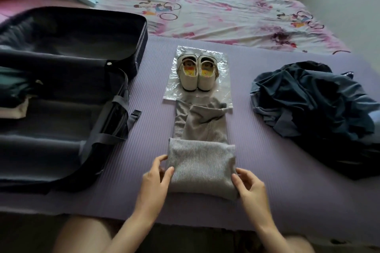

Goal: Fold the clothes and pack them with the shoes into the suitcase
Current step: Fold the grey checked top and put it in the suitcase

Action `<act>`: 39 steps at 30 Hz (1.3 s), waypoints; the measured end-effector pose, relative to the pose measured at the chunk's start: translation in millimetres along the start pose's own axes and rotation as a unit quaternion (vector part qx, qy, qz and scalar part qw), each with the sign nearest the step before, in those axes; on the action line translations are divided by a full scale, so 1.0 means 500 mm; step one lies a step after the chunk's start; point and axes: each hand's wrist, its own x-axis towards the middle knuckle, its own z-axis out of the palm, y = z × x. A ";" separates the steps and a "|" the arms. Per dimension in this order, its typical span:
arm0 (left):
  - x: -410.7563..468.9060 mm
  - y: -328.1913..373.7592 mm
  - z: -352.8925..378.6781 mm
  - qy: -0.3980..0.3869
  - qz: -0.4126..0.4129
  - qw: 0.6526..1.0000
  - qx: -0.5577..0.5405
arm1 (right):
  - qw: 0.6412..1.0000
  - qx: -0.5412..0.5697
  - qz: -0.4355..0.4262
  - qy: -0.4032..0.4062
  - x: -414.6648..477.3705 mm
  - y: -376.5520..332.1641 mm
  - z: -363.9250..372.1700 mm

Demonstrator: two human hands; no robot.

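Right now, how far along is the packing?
Done: a few folded clothes lie in the open suitcase. In hand: the left hand and right hand grip the half-folded grey garment. Still to do: the dark pile is unfolded, and the shoes sit on a plastic bag, unpacked.

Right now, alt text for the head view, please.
The left hand and right hand grip the folded end of a grey garment on a purple mat. Beyond: shoes on a plastic bag; open suitcase at left, dark clothes at right.
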 end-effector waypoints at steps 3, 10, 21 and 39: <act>-0.041 -0.029 0.000 0.027 0.030 0.999 0.033 | 0.996 -0.065 -0.053 0.020 -0.042 0.014 -0.005; -0.044 -0.075 0.004 -0.104 0.246 0.937 0.224 | 0.871 -0.365 -0.265 -0.193 -0.033 0.035 -0.002; 0.063 0.036 0.018 -0.089 0.215 0.954 0.187 | 0.952 -0.230 -0.203 -0.019 0.196 -0.138 0.056; 0.087 -0.022 0.093 -0.104 0.256 0.888 0.367 | 0.899 -0.401 -0.170 -0.048 0.390 -0.120 0.225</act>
